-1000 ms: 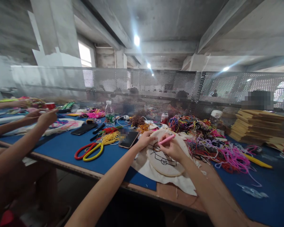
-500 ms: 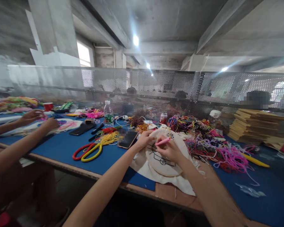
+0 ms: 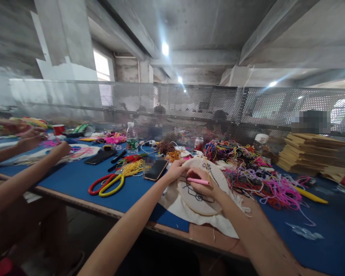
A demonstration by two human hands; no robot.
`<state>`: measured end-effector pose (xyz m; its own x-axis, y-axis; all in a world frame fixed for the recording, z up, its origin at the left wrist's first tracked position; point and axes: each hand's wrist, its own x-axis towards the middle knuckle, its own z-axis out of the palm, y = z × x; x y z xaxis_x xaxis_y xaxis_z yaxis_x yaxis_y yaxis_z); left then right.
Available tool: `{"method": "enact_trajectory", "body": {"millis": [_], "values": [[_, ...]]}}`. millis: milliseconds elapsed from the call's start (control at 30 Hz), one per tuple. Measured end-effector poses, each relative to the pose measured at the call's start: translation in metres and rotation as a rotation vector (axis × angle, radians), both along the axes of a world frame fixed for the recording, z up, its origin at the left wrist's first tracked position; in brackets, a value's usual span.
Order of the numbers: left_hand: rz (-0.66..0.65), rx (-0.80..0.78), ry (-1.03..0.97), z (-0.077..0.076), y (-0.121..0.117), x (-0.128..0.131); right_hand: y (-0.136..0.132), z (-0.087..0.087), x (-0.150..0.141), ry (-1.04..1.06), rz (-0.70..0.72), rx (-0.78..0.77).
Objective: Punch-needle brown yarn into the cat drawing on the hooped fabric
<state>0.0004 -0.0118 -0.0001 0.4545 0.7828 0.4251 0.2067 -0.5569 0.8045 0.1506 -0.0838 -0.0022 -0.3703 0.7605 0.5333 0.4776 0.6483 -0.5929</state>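
While the left hand (image 3: 175,171) steadies the hoop (image 3: 199,191), the right hand (image 3: 209,188) pinches a seemingly level pink tool (image 3: 198,181), tip leftward.

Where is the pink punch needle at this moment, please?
In the head view, the pink punch needle is in the right hand, over the embroidery hoop, just right of the left hand.

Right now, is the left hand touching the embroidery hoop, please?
Touching: the head view shows the left hand gripping the embroidery hoop at its far left rim.

Pink tool (image 3: 198,181) in right hand (image 3: 208,185) tipped from raised to flat on hoop (image 3: 199,191).
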Motion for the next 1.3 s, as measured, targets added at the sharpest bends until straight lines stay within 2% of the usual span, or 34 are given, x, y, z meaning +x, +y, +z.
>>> {"method": "enact_trajectory", "body": {"millis": [133,267,500,600,800,1100,1300], "values": [[0.034,0.002,0.034,-0.001,0.001,0.0,-0.001,0.001,0.003,0.04,0.047,-0.106],[0.011,0.004,0.012,0.001,0.001,-0.001,0.0,-0.001,0.003,0.141,-0.022,-0.199],[-0.05,0.035,-0.05,0.004,0.002,-0.004,-0.002,0.003,0.005,0.048,-0.048,-0.053],[-0.092,0.021,-0.092,0.004,0.001,-0.005,-0.003,0.005,0.008,0.06,-0.094,-0.072],[-0.103,-0.023,-0.113,0.002,0.002,-0.006,-0.003,0.007,0.01,0.07,-0.095,-0.051],[-0.116,-0.006,-0.112,0.002,0.003,-0.006,0.002,0.001,0.013,0.097,-0.093,-0.049],[-0.075,-0.013,-0.085,0.003,0.001,-0.006,0.003,-0.001,0.013,0.151,-0.087,-0.066]]}}
